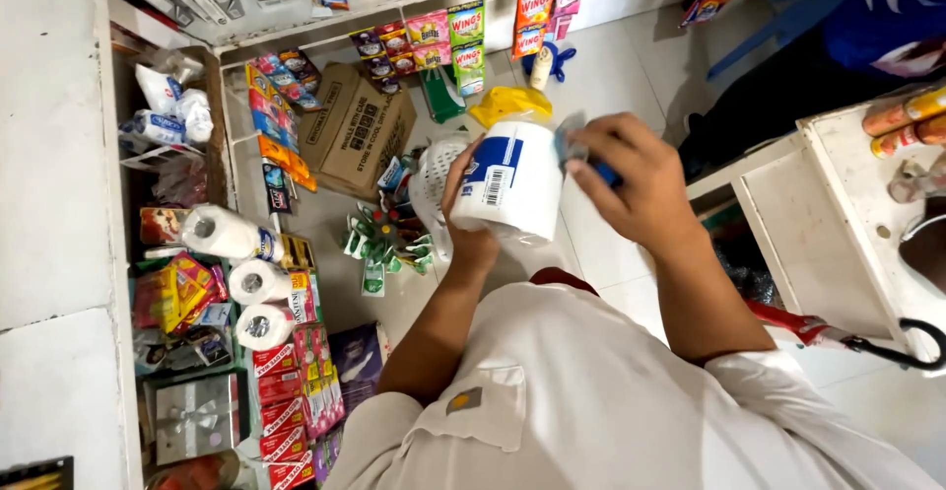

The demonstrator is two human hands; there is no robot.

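Head view: your left hand [471,222] wraps around the white tub [512,179] and holds it at chest height above the white basket [430,176]. Your right hand [636,179] pinches a small blue-grey cloth [574,145] against the tub's upper side, so this looks like wiping; keep the tub steady.

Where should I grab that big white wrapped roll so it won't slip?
Probably around its middle, coming from the side. The white wrapped roll is a fat round cylinder, so fingers can curl around its curved wall. Here the left hand cups it from below and behind, while the right hand touches the upper edge, holding something small and blue. Two hands look safest.
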